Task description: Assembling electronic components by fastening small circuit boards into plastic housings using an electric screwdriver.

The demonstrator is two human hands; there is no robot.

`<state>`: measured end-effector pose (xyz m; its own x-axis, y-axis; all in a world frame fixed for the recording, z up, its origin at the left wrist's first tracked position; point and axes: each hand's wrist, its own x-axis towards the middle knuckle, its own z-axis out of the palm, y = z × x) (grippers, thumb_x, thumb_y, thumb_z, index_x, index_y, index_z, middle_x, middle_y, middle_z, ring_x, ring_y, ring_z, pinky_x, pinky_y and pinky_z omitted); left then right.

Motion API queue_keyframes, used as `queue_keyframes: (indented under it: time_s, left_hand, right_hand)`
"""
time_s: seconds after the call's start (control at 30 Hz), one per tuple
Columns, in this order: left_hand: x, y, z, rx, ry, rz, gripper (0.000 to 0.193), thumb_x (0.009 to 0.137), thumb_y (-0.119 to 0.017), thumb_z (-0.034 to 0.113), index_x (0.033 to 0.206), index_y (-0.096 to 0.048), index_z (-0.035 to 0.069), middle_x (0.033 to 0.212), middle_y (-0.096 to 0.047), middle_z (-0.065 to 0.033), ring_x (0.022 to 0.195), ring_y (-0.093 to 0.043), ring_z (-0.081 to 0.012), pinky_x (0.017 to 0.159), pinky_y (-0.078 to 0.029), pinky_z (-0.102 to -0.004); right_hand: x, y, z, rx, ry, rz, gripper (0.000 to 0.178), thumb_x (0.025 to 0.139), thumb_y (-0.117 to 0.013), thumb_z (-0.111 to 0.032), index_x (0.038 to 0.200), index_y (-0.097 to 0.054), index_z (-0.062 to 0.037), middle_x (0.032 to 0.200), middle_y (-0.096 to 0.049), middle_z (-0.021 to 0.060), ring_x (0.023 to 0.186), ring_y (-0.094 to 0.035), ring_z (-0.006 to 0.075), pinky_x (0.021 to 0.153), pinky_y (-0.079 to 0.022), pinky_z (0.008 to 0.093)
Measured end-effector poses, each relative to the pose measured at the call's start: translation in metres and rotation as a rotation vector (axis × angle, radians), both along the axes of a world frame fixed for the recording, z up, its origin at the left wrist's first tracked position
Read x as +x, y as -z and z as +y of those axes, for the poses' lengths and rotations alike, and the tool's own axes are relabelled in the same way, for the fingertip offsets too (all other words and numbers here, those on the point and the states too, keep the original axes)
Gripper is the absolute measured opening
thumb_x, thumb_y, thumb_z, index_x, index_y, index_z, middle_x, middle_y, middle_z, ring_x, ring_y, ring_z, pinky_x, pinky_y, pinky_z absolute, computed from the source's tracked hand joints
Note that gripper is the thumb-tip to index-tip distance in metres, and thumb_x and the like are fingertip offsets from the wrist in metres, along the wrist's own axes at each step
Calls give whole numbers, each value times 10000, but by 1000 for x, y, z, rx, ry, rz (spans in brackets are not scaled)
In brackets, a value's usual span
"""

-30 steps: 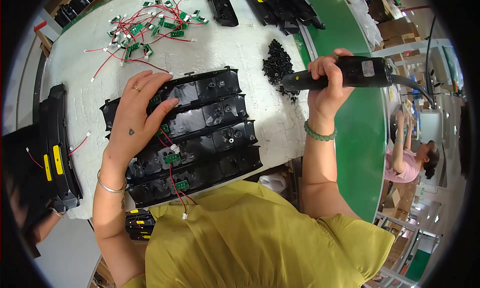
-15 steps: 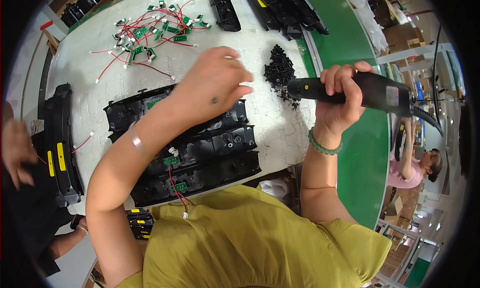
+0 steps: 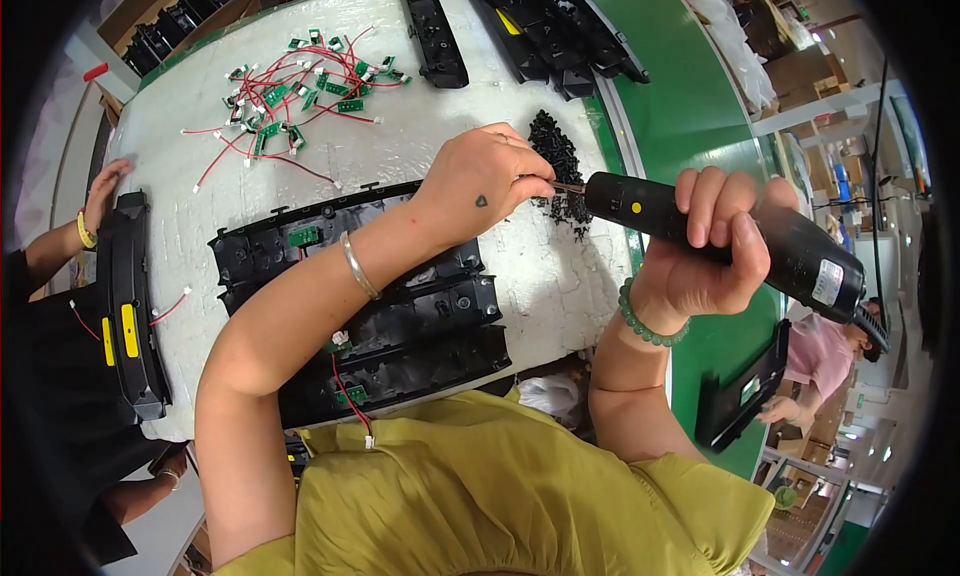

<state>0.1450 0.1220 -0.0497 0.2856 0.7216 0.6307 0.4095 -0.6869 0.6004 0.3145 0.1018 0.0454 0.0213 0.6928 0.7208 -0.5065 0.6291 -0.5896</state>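
My right hand (image 3: 715, 246) is wrapped round a black corded electric screwdriver (image 3: 635, 204), its thin bit pointing left. At the bit's tip, my left hand (image 3: 485, 181) is closed in a pinch; whatever lies between the fingertips is hidden. Just behind the bit is a heap of small black screws (image 3: 553, 146) on the white work surface (image 3: 540, 296). Below my left forearm lie several long black plastic housings (image 3: 410, 311) side by side. Small green circuit boards (image 3: 303, 236) sit in them, one with red wires hanging over the near edge.
A tangle of green circuit boards with red wires (image 3: 275, 96) lies at the far left. More black housings (image 3: 435, 36) stand along the far edge. At left, a person's hand (image 3: 103, 188) is beside a housing with yellow labels (image 3: 130, 331). Another person at right handles a black housing (image 3: 745, 391).
My left hand has moved right and closed at the bit's tip. The screwdriver has tilted, its cord end lower. A black housing has come into sight by the person at right.
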Motion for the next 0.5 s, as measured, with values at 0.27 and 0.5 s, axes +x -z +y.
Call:
queue_keyframes:
  time_s: [0.27,0.5]
  left_hand:
    - [-6,-15,-15,-20,-42,-89,148,679,-725,202,717,-646,83,680,-621,-42,722,-571,-223,620,-454,-326]
    - [-10,-19,-25,-1,-31,-135,146,682,-724,198,718,-640,84,669,-614,-40,730,-574,-218,631,-454,-322]
  right_hand:
    - [1,-5,-8,17,-58,25,381,777,-486,-103,1156,-448,-82,590,-372,-17,484,-371,98,545,-342,273]
    - [2,-16,-15,56,-176,-34,319,744,-490,-91,1061,-516,-81,595,-381,-39,507,-382,69,575,-318,243]
